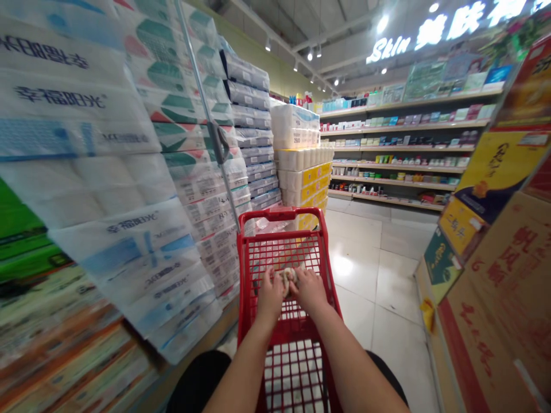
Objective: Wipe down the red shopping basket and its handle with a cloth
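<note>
My left hand [270, 295] and my right hand [310, 289] reach forward over a red wire shopping cart [279, 215]. Between their fingers sits a small crumpled beige item [287, 280], partly hidden by both hands. Its material is hard to tell. Both hands are curled around it, above the cart's wire mesh. The cart's far rim stands ahead of my hands, and my bare forearms run back along its sides.
Tall stacks of plastic-wrapped toilet paper [107, 172] crowd the cart's left side, and a metal pole [206, 109] runs among them. Printed cardboard boxes [486, 287] stand at right. A tiled aisle floor [365, 275] leads to shelves of packaged goods [400, 149].
</note>
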A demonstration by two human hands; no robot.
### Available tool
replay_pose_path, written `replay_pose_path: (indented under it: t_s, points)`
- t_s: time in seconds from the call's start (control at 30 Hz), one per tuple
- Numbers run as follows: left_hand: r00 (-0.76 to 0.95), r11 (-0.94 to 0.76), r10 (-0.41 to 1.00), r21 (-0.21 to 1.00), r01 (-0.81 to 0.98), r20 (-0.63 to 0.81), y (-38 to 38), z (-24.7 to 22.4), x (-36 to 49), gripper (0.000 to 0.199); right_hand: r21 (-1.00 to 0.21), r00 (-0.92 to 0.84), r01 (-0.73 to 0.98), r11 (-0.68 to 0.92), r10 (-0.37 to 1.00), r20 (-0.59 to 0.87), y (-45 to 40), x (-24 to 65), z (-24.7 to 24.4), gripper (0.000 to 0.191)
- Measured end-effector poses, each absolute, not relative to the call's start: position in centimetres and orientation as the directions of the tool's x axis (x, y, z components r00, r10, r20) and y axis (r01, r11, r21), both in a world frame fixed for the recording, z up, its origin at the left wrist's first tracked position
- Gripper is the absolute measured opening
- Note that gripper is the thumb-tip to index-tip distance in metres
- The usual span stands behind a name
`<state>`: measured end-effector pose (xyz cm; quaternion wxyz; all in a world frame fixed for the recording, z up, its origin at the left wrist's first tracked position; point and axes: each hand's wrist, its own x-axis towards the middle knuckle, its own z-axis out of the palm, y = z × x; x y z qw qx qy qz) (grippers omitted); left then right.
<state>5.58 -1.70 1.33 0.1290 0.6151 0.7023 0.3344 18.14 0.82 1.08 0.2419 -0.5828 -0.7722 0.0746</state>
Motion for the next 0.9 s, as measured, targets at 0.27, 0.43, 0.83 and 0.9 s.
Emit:
replay_pose_path:
  t_s: [0.27, 0.43, 0.83, 0.9]
  points:
    - [-0.014, 0.001, 0.962, 0.048, 0.999, 0.272, -4.7, 1.6, 3.7, 0.032, -0.435, -0.185, 0.845, 0.311, 0.933, 0.308, 0.5, 18.7, 1.2, 0.023]
    - [0.159, -0.164, 0.961, 0.001, 0.987, 0.225, -3.7, 0.4, 2.2, 0.032, -0.421, -0.198, 0.847, 0.326, 0.927, 0.320, 0.7, 18.7, 0.7, 0.033]
    - [0.162, -0.220, 0.948, 0.195, 0.956, 0.276, -2.9, 0.1, 1.0, 0.030, -0.247, -0.484, 0.650, 0.719, 0.642, 0.594, -0.8, 15.3, -2.1, 0.047]
    - [0.154, -0.221, 0.943, 0.211, 0.952, 0.295, -3.0, -0.1, 0.8, 0.029, -0.249, -0.482, 0.662, 0.707, 0.656, 0.581, -0.6, 15.3, -2.2, 0.045]
